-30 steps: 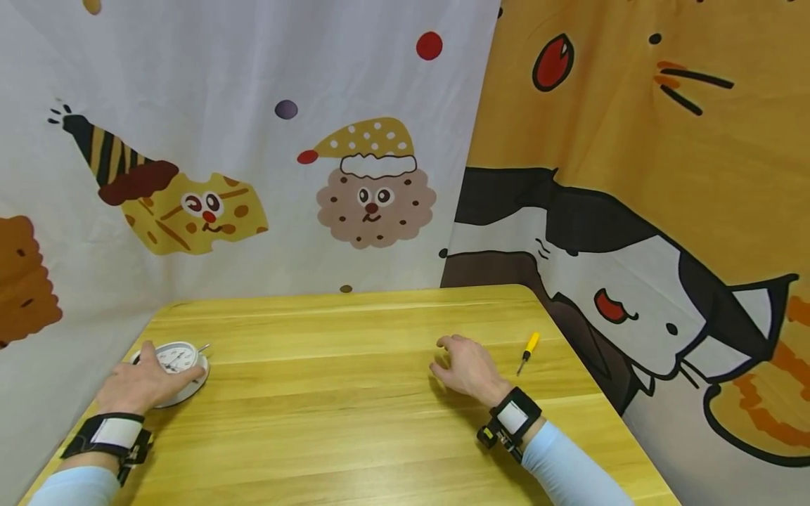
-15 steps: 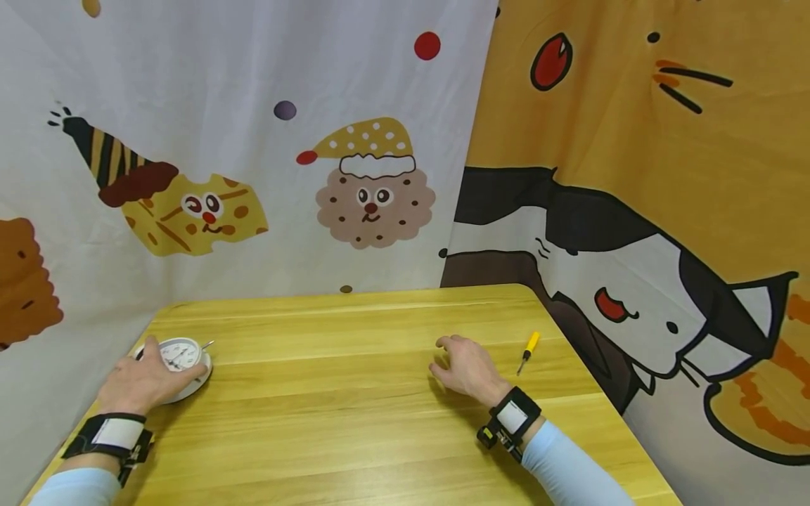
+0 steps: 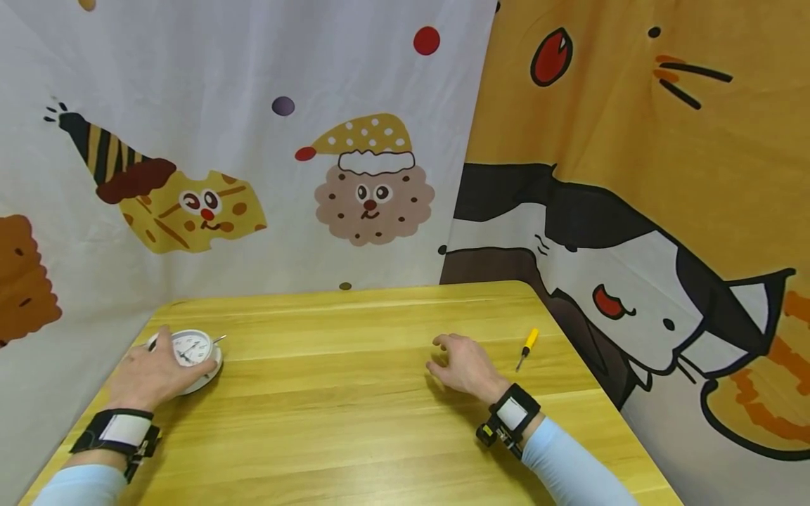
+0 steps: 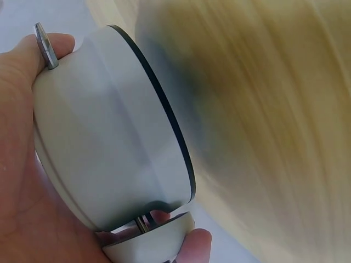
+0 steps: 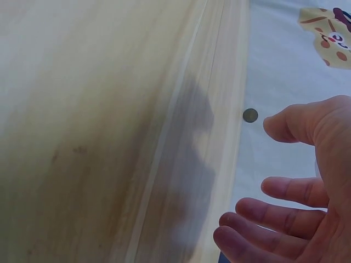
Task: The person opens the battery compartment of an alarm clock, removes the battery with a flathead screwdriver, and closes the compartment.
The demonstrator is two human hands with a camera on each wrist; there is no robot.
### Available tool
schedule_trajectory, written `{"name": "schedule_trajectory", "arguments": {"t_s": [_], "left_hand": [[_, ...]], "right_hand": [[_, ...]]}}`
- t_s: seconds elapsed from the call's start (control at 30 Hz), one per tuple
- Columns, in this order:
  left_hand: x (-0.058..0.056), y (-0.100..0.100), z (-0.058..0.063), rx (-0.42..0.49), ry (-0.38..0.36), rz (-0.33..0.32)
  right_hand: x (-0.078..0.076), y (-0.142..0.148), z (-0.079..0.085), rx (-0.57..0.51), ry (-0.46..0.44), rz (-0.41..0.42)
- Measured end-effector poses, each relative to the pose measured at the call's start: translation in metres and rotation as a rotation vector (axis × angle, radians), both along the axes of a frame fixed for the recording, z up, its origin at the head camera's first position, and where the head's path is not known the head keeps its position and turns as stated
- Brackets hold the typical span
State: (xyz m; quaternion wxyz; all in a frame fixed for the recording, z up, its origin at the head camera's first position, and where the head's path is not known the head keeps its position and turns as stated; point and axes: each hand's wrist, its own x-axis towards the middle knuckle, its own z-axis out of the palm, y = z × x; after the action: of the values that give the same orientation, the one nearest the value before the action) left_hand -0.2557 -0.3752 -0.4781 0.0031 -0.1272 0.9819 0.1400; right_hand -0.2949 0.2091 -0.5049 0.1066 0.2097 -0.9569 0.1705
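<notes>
My left hand [image 3: 144, 372] grips a white alarm clock [image 3: 193, 348] at the table's left side, its dial facing up. In the left wrist view the clock's smooth round body [image 4: 115, 131] has a dark rim. A metal peg [image 4: 46, 48] sticks out at one end and a white bell [image 4: 153, 241] sits on a post at the other, with fingertips around it. At the right of the table, my right hand [image 3: 466, 367] hovers or rests, I cannot tell which. Its fingers are loosely bent and hold nothing. A screwdriver [image 3: 528, 348] with a yellow handle lies just right of it.
The wooden table [image 3: 329, 422] has its back edge against a white curtain [image 3: 221, 70] with cartoon prints. An orange curtain with cats [image 3: 607, 140] hangs along the right side.
My left hand and the alarm clock have shifted a little to the right and away from me. The right hand stays in nearly the same place.
</notes>
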Motion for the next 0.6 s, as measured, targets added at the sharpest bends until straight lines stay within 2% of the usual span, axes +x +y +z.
{"name": "schedule_trajectory", "arguments": {"t_s": [0.23, 0.43, 0.6], "left_hand": [[-0.003, 0.003, -0.001, 0.001, 0.032, -0.049], [-0.001, 0.009, -0.004, -0.002, 0.072, -0.058], [0.000, 0.015, -0.004, 0.000, 0.071, -0.055]], "right_hand": [[-0.001, -0.003, 0.000, -0.014, -0.020, 0.003], [0.000, -0.007, 0.001, -0.043, -0.075, 0.021], [0.001, -0.010, 0.001, -0.069, -0.099, 0.031]]}}
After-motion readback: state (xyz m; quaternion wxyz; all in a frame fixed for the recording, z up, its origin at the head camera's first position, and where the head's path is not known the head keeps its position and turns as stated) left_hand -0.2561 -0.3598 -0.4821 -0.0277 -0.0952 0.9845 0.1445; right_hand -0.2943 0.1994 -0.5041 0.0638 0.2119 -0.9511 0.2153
